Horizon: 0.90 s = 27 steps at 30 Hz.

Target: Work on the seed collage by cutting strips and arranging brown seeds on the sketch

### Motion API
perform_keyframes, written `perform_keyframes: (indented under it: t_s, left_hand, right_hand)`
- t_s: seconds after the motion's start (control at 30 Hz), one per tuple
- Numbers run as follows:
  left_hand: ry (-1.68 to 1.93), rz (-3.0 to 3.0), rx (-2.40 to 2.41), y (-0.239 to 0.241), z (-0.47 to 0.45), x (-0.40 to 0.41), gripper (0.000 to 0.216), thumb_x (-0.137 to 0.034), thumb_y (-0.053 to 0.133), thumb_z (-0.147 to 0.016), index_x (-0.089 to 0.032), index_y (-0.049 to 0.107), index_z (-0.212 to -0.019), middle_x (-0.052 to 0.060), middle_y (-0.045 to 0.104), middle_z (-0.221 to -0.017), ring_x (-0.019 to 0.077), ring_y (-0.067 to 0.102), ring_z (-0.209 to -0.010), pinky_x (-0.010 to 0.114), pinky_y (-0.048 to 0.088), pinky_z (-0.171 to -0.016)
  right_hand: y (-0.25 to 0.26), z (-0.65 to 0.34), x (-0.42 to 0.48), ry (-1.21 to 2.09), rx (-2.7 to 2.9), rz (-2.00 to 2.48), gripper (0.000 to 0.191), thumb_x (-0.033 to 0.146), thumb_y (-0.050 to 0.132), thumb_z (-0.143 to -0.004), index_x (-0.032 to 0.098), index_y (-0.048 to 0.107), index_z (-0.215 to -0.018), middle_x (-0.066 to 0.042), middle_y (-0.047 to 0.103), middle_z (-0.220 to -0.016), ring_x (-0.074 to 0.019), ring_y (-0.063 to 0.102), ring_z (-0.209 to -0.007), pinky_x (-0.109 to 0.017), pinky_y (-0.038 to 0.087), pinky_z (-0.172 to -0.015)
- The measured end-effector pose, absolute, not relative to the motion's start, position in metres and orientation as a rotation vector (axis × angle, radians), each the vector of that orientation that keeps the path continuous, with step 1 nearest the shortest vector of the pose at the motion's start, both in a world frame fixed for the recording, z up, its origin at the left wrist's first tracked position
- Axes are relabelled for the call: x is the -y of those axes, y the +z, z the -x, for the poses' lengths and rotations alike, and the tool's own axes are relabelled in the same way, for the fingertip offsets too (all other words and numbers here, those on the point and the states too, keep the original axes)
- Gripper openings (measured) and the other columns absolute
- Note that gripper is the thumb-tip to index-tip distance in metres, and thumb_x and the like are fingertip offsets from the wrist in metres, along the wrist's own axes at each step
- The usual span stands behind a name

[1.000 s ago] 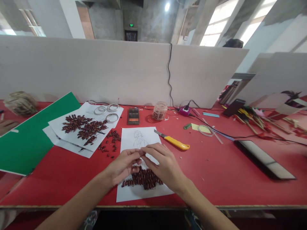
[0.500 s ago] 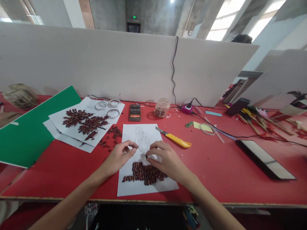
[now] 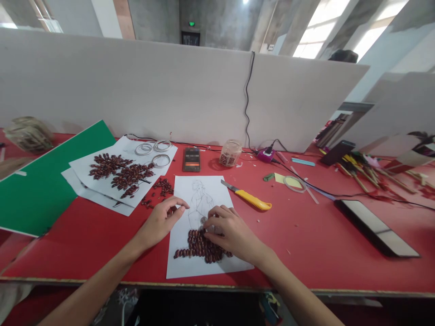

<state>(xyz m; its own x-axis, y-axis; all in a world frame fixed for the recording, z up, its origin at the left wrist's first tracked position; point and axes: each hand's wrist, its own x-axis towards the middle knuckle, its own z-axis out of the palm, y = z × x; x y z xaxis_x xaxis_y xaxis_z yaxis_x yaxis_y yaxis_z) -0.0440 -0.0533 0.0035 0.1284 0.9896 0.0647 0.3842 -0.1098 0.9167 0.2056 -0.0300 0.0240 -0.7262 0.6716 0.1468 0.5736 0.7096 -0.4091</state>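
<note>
A white sheet [image 3: 181, 267] with a pencil drawing of a figure lies in front of me. Rows of dark red-brown beans [image 3: 204, 246] cover its lower part. My right hand [image 3: 231, 231] is over the upper edge of these rows, thumb and fingers pinched around a bean at the paper; the fingers mostly hide it. My left hand [image 3: 163, 222] hovers at the sheet's left edge with fingers loosely curved, holding nothing visible. Behind that hand is a small pile of loose beans [image 3: 163, 186]. A yellow utility knife [image 3: 253, 199] lies at the sheet's right, blade out.
At left are bean-covered tree pictures [image 3: 124, 174], tape rolls [image 3: 161, 160] and a green board [image 3: 44, 194]. A phone [image 3: 191, 159], a jar with beans [image 3: 230, 154] and a purple power socket [image 3: 265, 155] stand along the partition. A dark tablet-like slab [image 3: 375, 228] lies right.
My right hand has lowered the bean onto the upper edge of the bean rows. My left hand has drawn back slightly to the left, away from the drawing.
</note>
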Motion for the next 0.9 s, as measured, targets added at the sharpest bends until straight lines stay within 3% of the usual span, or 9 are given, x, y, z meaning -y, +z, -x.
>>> perform_keyframes:
  t_s: [0.3, 0.63, 0.8, 0.9]
  left_hand:
    - [0.984, -1.602, -1.362, 0.002, 0.045, 0.054, 0.029, -0.043, 0.052, -0.099, -0.022, 0.068, -0.109, 0.005, 0.068, -0.101, 0.0188, 0.057, -0.081, 0.029, 0.042, -0.073]
    - [0.955, -1.659, -1.379, 0.006, 0.044, 0.056, 0.025, -0.040, 0.052, -0.100, -0.023, 0.069, -0.105, 0.004, 0.069, -0.099, 0.0185, 0.058, -0.079, 0.028, 0.041, -0.068]
    - [0.825, -2.095, -1.189, 0.006, 0.037, 0.066, 0.024, -0.027, 0.047, -0.103, -0.023, 0.070, -0.112, 0.007, 0.067, -0.116, 0.0229, 0.058, -0.107, 0.037, 0.044, -0.095]
    - [0.660, -2.397, -1.040, 0.003, 0.033, 0.071, 0.030, -0.019, 0.047, -0.103, -0.023, 0.066, -0.125, 0.008, 0.064, -0.126, 0.0253, 0.054, -0.116, 0.041, 0.042, -0.101]
  right_hand:
    - [0.021, -0.208, 0.031, 0.544, 2.590, 0.975, 0.011, 0.025, 0.068, -0.095, 0.026, 0.074, -0.103, -0.005, 0.064, -0.105, -0.0213, 0.058, -0.098, -0.038, 0.047, -0.087]
    - [0.017, -0.226, 0.047, 0.331, 2.684, 0.849, 0.035, 0.013, 0.052, -0.096, 0.028, 0.071, -0.121, -0.007, 0.065, -0.108, -0.0225, 0.058, -0.098, -0.042, 0.044, -0.091]
    - [0.019, -0.229, 0.050, 0.322, 2.698, 0.848, 0.033, 0.016, 0.051, -0.097, 0.027, 0.072, -0.121, -0.009, 0.065, -0.109, -0.0235, 0.058, -0.099, -0.043, 0.045, -0.090]
    - [0.024, -0.226, 0.050, 0.332, 2.716, 0.829, 0.034, 0.016, 0.053, -0.096, 0.028, 0.071, -0.123, -0.009, 0.065, -0.111, -0.0240, 0.059, -0.102, -0.044, 0.047, -0.091]
